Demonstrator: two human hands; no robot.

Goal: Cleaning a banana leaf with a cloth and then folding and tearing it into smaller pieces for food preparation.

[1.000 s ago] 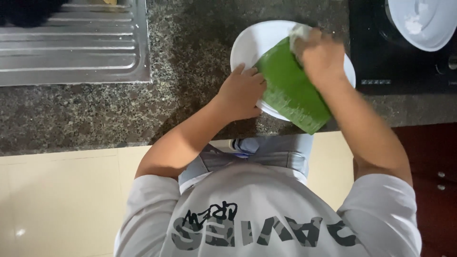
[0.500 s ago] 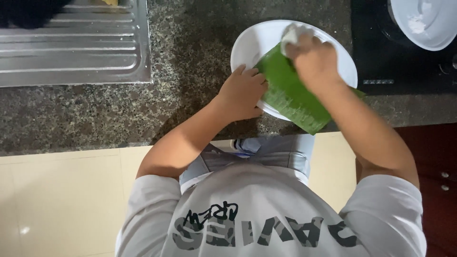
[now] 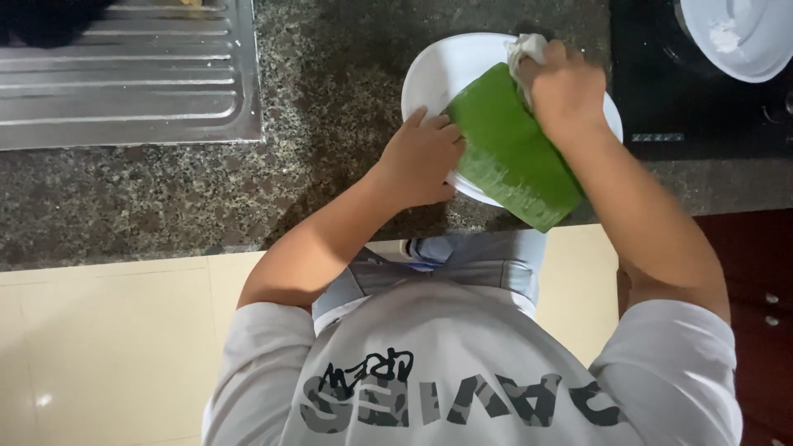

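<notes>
Fingers (image 3: 541,62) on cloth (image 3: 525,48) (leaf (image 3: 508,153) in plate (image 3: 446,70))

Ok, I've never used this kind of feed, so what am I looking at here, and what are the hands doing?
There is no machine: this is one camera looking straight down on a person standing at a speckled stone counter. Their left hand presses on the edge of a green leaf lying across a white plate. Their right hand grips a white cloth against the far end of the leaf. To the left is a steel sink drainboard. At top right a white bowl sits on a black stovetop.
</notes>
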